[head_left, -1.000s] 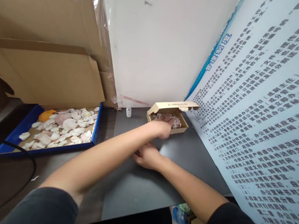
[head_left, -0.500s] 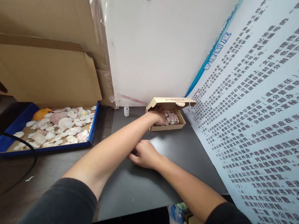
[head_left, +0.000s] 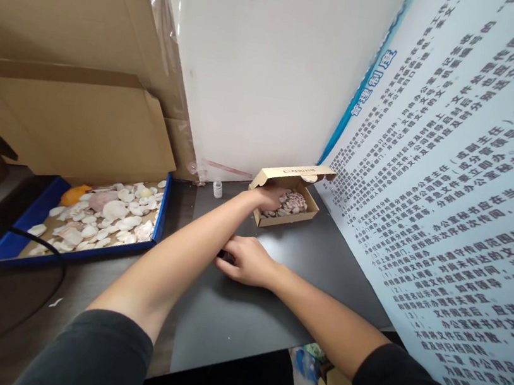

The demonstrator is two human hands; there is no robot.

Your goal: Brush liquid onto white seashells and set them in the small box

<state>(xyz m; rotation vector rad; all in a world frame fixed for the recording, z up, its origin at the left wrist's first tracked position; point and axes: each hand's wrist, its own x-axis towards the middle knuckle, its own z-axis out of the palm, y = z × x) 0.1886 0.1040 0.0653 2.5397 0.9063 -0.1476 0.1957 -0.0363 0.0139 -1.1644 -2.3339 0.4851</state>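
Reaching across in front, my left hand is inside the small open cardboard box, at its left end under the raised lid. Its fingertips are hidden, so I cannot tell whether they grip anything. Seashells, one of them large and ribbed, lie in the box beside that hand. My right hand rests low over the dark grey mat, just below my left forearm. Its fingers are curled, and something small and dark shows between thumb and forefinger, too hidden to name.
A blue-edged tray at the left holds many pale shells and an orange one. A small clear bottle stands near the white wall panel. A black cable loops at far left. A printed board rises at right.
My left hand has shifted slightly left and down within the small box, baring more shells. My right hand has moved a little left, and a dark gap or object now shows at its fingers.
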